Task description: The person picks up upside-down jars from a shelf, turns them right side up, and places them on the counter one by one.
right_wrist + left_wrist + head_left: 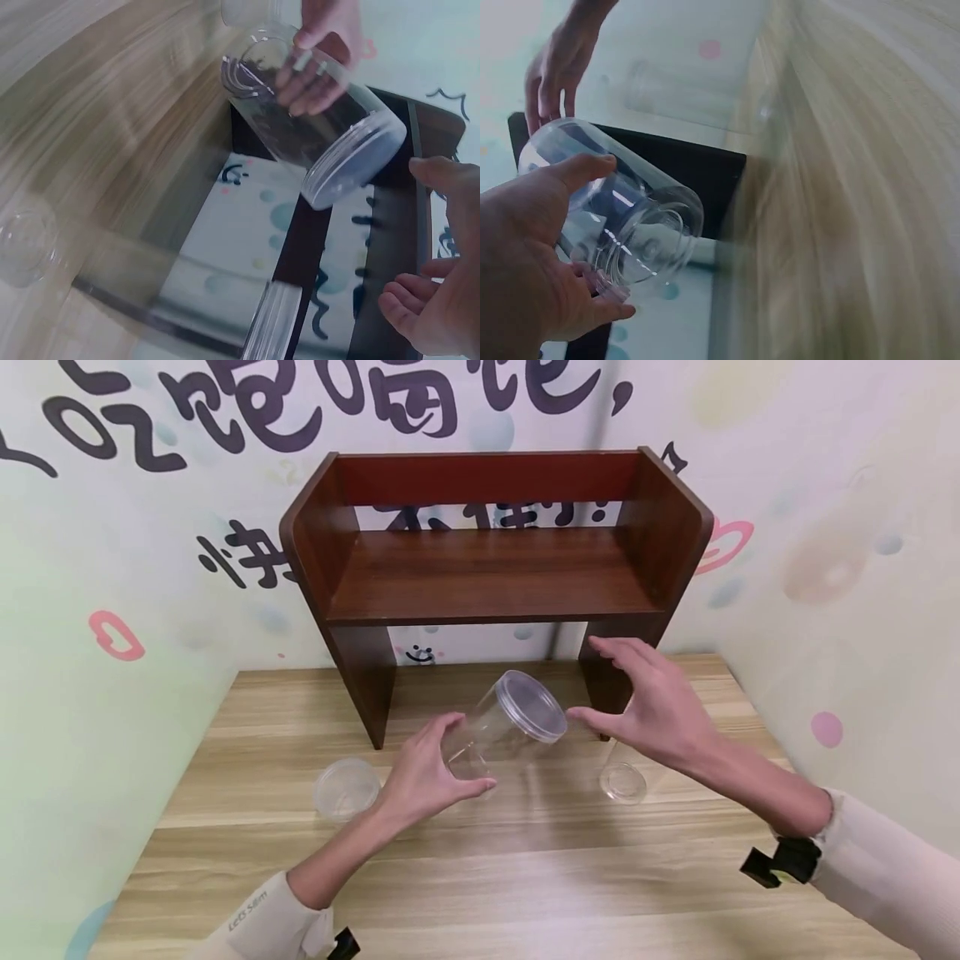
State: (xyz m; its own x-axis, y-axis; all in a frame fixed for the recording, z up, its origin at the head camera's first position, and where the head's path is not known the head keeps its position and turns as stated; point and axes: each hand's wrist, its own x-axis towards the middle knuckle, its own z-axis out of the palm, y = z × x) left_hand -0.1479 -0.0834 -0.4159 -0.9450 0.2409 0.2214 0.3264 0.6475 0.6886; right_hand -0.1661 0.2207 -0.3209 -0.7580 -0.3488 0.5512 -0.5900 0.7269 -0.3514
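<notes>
A clear plastic jar (483, 735) with a round screw lid (532, 706) is held tilted above the table by my left hand (423, 777), thumb and fingers around its lower body. Its lid end points up and to the right. In the left wrist view the base of the jar (652, 244) faces the camera. My right hand (660, 706) is just right of the lid, thumb and fingers spread apart with nothing between them. The right wrist view shows a gap between the right hand (439, 262) and the lid (356, 161).
A dark brown two-level shelf (495, 572) stands at the back of the wooden table (480, 877). Another clear jar (347, 789) stands left of my left hand. A third clear jar (624, 782) stands below my right hand. Printed walls enclose the table.
</notes>
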